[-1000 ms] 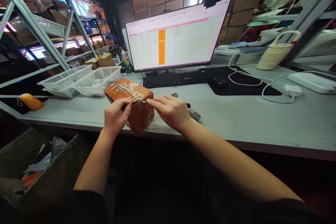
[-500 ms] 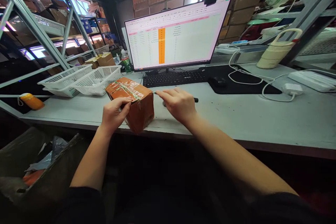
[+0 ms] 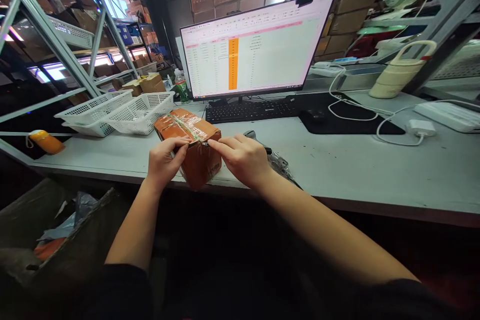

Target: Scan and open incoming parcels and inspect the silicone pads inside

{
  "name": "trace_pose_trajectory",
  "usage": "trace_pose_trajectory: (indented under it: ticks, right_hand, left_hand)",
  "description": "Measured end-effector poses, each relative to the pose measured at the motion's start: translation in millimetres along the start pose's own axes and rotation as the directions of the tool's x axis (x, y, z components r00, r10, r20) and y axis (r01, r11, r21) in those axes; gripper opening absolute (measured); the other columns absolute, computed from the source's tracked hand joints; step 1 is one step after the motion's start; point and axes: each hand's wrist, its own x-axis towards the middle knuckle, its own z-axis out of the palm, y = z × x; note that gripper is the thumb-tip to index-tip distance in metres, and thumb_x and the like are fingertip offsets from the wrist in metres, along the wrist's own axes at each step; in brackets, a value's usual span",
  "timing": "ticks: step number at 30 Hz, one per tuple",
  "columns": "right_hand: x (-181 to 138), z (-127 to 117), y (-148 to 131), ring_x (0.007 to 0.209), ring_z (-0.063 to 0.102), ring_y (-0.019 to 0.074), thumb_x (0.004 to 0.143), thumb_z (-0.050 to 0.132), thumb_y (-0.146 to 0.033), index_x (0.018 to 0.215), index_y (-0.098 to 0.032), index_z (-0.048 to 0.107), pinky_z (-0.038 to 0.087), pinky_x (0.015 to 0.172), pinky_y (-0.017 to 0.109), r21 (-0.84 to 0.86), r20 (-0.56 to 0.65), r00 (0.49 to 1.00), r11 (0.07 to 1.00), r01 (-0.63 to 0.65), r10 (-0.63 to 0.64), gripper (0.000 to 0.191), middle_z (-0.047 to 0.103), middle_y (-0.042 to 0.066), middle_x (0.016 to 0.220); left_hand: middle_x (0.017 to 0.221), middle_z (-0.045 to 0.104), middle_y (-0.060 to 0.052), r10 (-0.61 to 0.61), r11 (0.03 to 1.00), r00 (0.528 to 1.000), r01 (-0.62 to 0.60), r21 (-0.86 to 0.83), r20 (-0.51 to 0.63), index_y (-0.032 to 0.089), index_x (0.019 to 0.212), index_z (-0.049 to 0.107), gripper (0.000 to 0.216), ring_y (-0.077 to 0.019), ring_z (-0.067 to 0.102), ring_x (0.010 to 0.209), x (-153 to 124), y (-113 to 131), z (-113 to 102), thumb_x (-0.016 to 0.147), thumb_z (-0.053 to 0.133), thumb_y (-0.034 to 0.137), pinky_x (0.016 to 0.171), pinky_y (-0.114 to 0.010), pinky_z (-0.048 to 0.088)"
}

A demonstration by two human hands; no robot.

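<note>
An orange-brown cardboard box [image 3: 198,165], wrapped in clear tape, stands at the near edge of the grey table [image 3: 337,170]. My left hand [image 3: 162,161] is closed on the box's near left corner, thumb on the top edge. My right hand [image 3: 240,157] meets it from the right, with thumb and forefinger pinched together at the taped top edge. What those fingers hold is too small to make out. Both hands touch the box, and their fingertips are only a few centimetres apart.
Behind the box are a keyboard [image 3: 249,109], a lit monitor [image 3: 255,45] and a mouse [image 3: 313,116] on a black mat. Two white baskets [image 3: 112,115] sit left, crumpled plastic [image 3: 279,165] lies by my right wrist. White cables [image 3: 378,130] run right. A waste bin [image 3: 56,240] stands lower left.
Half a second ago my right hand had drawn away to the right of the box; now it is back at the top edge beside my left hand. The box stayed put.
</note>
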Motion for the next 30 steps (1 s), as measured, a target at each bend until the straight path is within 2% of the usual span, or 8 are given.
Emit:
trace_pose_trajectory:
  ticks: [11, 16, 18, 19, 21, 23, 26, 30]
  right_hand:
    - [-4, -3, 24, 0.077, 0.059, 0.0182, 0.098, 0.050, -0.015, 0.122, -0.026, 0.070, 0.037, 0.063, 0.032, -0.029, 0.017, 0.994, 0.994, -0.103, 0.103, 0.033, 0.076, 0.001, 0.098]
    - [-35, -7, 16, 0.080, 0.064, 0.0200, 0.099, 0.048, -0.025, 0.126, -0.019, 0.066, 0.041, 0.059, 0.030, 0.162, 0.085, 0.911, 0.896, -0.413, 0.404, 0.033, 0.073, 0.008, 0.091]
    - [-45, -11, 10, 0.075, 0.065, 0.0191, 0.098, 0.049, -0.031, 0.118, -0.019, 0.067, 0.045, 0.058, 0.029, 0.446, 0.213, 0.806, 0.679, -0.583, 0.552, 0.030, 0.072, 0.008, 0.090]
    - [-48, -13, 6, 0.073, 0.065, 0.0183, 0.097, 0.050, -0.036, 0.113, -0.019, 0.066, 0.047, 0.056, 0.028, 0.602, 0.325, 0.746, 0.481, -0.637, 0.581, 0.028, 0.072, 0.008, 0.091]
    - [-47, -18, -9, 0.074, 0.067, 0.0179, 0.094, 0.053, -0.044, 0.105, -0.020, 0.062, 0.051, 0.052, 0.026, 0.761, 0.569, 0.658, -0.012, -0.649, 0.494, 0.028, 0.071, 0.009, 0.099]
    - [-41, -21, -27, 0.090, 0.069, 0.0214, 0.090, 0.060, -0.048, 0.101, -0.021, 0.058, 0.056, 0.054, 0.028, 0.698, 0.713, 0.625, -0.397, -0.596, 0.317, 0.030, 0.066, 0.012, 0.120]
    - [-27, -18, -50, 0.117, 0.061, 0.0278, 0.085, 0.068, -0.046, 0.097, -0.022, 0.057, 0.062, 0.063, 0.036, 0.550, 0.782, 0.599, -0.640, -0.537, 0.169, 0.029, 0.054, 0.010, 0.139]
    - [-16, -9, -56, 0.123, 0.055, 0.0287, 0.084, 0.070, -0.044, 0.096, -0.024, 0.059, 0.063, 0.071, 0.044, 0.488, 0.815, 0.553, -0.717, -0.497, 0.171, 0.026, 0.056, 0.008, 0.126]
  left_hand:
    - [0.098, 0.076, -0.005, -0.032, 0.994, 0.999, 0.030, -0.105, -0.016, 0.020, 0.090, 0.070, 0.011, -0.0206, 0.072, 0.099, -5, -3, -1, 0.092, 0.060, 0.025, 0.094, -0.038, 0.057]
    - [0.100, 0.076, -0.005, 0.050, 0.976, 0.999, -0.052, -0.209, -0.018, 0.022, 0.096, 0.071, 0.014, -0.0214, 0.072, 0.101, -7, -14, 4, 0.094, 0.060, 0.032, 0.102, -0.043, 0.052]
    - [0.107, 0.074, -0.006, 0.026, 0.974, 0.998, -0.039, -0.225, -0.064, 0.023, 0.100, 0.071, 0.027, -0.0227, 0.068, 0.110, -1, -35, 6, 0.097, 0.052, 0.042, 0.111, -0.046, 0.043]
    - [0.114, 0.072, -0.007, -0.032, 0.976, 0.992, 0.003, -0.218, -0.126, 0.023, 0.103, 0.070, 0.035, -0.0233, 0.064, 0.118, 4, -49, 8, 0.098, 0.047, 0.048, 0.115, -0.046, 0.038]
    - [0.130, 0.064, -0.011, -0.238, 0.960, 0.931, 0.182, -0.212, -0.276, 0.021, 0.110, 0.068, 0.046, -0.0238, 0.053, 0.131, 14, -82, 14, 0.096, 0.043, 0.058, 0.117, -0.044, 0.034]
    - [0.136, 0.060, -0.014, -0.469, 0.876, 0.840, 0.404, -0.262, -0.273, 0.019, 0.118, 0.062, 0.057, -0.0241, 0.053, 0.131, 21, -114, 22, 0.090, 0.048, 0.066, 0.108, -0.040, 0.044]
    - [0.113, 0.071, -0.015, -0.553, 0.817, 0.819, 0.497, -0.292, -0.153, 0.016, 0.113, 0.063, 0.064, -0.0242, 0.069, 0.101, 16, -139, 32, 0.092, 0.036, 0.069, 0.079, -0.036, 0.057]
    - [0.114, 0.070, -0.013, -0.483, 0.867, 0.861, 0.446, -0.220, -0.159, 0.018, 0.113, 0.061, 0.056, -0.0227, 0.069, 0.101, -6, -140, 27, 0.094, 0.035, 0.064, 0.072, -0.032, 0.055]
